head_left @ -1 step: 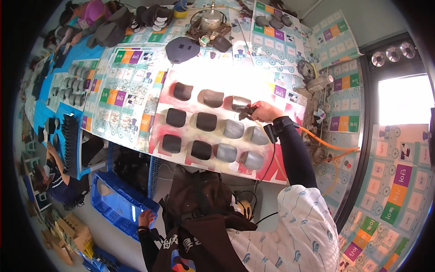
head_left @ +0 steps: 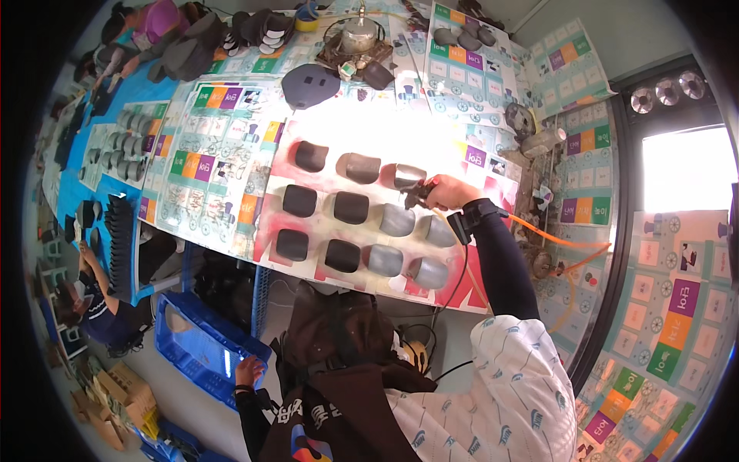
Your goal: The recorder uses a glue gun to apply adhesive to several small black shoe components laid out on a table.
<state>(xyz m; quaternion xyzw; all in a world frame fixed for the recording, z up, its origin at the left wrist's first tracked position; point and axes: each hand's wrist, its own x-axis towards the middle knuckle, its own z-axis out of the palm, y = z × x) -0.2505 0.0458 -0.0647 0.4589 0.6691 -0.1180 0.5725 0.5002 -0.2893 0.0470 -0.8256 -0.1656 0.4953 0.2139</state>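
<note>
My right hand (head_left: 453, 192) is closed around a small dark spray gun (head_left: 418, 194) above the table. The gun is over a curved, shiny grey piece (head_left: 406, 175) in the far row, close to another silvery piece (head_left: 397, 220). Similar rounded pieces stand in rows on a paint-stained sheet (head_left: 308, 266); those on the left, such as the near-left piece (head_left: 292, 245), are matt black, those on the right silver-grey. Low on the left, my left hand (head_left: 249, 371) hangs with loosely parted fingers by the rim of a blue plastic crate (head_left: 173, 358), seemingly holding nothing.
An orange hose (head_left: 558, 245) runs right from my right wrist. At the back stand a metal pot (head_left: 359, 35) and a dark flat pad (head_left: 309, 85). Beside a blue table (head_left: 73, 181) on the left, a co-worker (head_left: 115, 316) sits. A bright window (head_left: 687, 171) is at right.
My right hand and the spray gun have shifted very slightly nearer to me. The pieces on the sheet and my left hand stay where they were.
</note>
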